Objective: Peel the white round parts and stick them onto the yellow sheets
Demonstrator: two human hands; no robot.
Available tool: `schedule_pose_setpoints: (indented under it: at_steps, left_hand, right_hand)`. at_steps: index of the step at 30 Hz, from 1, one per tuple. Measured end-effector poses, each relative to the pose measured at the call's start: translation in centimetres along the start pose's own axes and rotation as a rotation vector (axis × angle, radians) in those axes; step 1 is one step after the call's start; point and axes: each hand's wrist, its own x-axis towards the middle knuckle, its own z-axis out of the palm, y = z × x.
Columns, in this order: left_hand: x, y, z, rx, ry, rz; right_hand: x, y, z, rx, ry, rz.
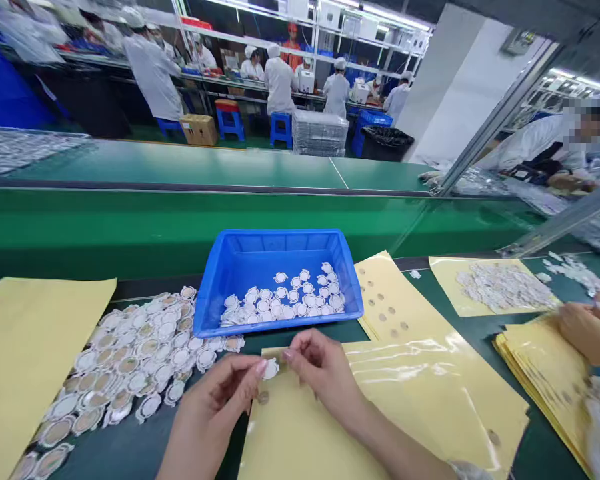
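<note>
My left hand (pixel 220 407) pinches a small white round piece with little tabs (pixel 271 369) between thumb and fingertips. Just right of it, my right hand (pixel 325 373) has its thumb and fingers pressed together; anything between them is too small to make out. Both hands are over the near left corner area of a glossy yellow sheet (pixel 380 427) bearing a few small grey-brown dots. Left of my left hand spreads a heap of similar round pieces (pixel 145 347), some white and some tan-faced. Behind my hands stands a blue bin (pixel 280 330) with many white pieces inside.
Another yellow sheet (pixel 35 347) lies at the left, and a dotted yellow sheet (pixel 395 300) beside the bin. At right, a co-worker's hands (pixel 590 323) are above a yellow stack (pixel 540 373), near a sheet with piled pieces (pixel 505 287). A green conveyor (pixel 205 167) runs behind.
</note>
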Motion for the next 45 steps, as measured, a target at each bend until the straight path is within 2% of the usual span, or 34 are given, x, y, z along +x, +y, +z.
schedule_pose_setpoints:
  at_steps: [4, 10, 19, 26, 45]
  left_hand:
    - [0.2, -1.2, 0.6, -0.084, -0.044, -0.046]
    - [0.3, -1.6, 0.6, -0.175, -0.06, -0.03]
    - [0.4, -1.5, 0.3, -0.257, -0.223, 0.006]
    - [1.0, -1.0, 0.0, -0.274, -0.328, 0.037]
    - [0.9, -1.6, 0.2, -0.225, -0.308, 0.046]
  right_hand:
    - [-0.7, -0.1, 0.4, 0.061, 0.056, -0.026]
    - [-1.2, 0.3, 1.4, 0.241, -0.094, 0.149]
    - [-0.9, 0.1, 1.4, 0.417, -0.125, 0.135]
    - [-0.9, 0.1, 1.2, 0.39, -0.101, 0.111]
    - [-0.9, 0.9, 1.5, 0.267, -0.032, 0.155]
